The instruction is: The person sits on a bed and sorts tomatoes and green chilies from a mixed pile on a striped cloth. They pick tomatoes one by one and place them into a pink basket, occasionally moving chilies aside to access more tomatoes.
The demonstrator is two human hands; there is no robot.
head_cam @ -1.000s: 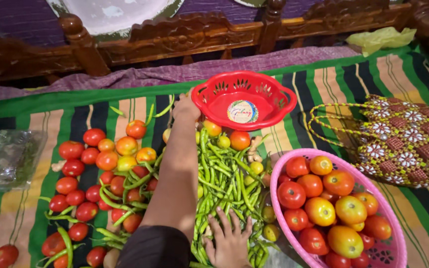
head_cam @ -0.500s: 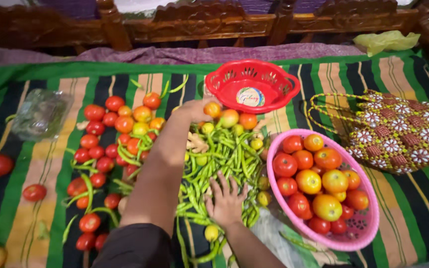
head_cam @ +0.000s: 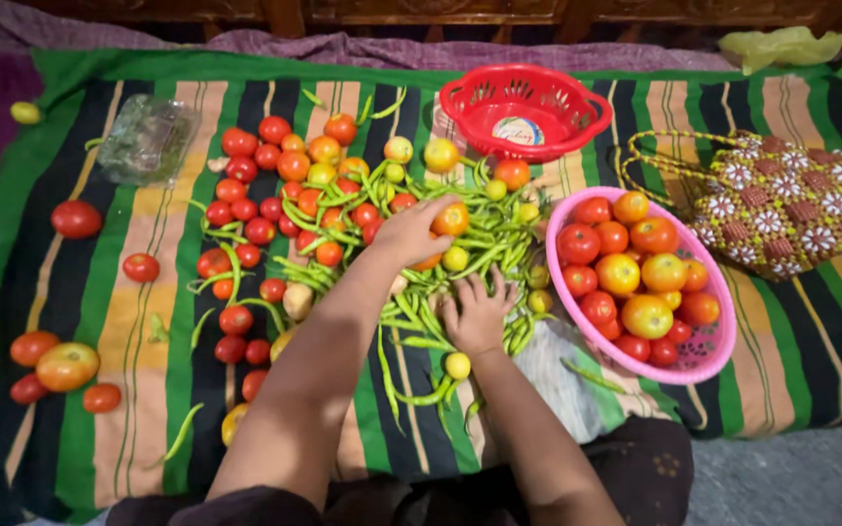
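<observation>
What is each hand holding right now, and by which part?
Left hand grips orange tomatoes from above, around their tops. Right hand holds nothing, resting flat on the green chillies.

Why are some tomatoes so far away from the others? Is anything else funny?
A few tomatoes lie scattered at the striped mat's left edge, apart from the main heap. One small yellow-green fruit has rolled off onto the purple cloth. The pink basket is full, while the red basket holds nothing.
</observation>
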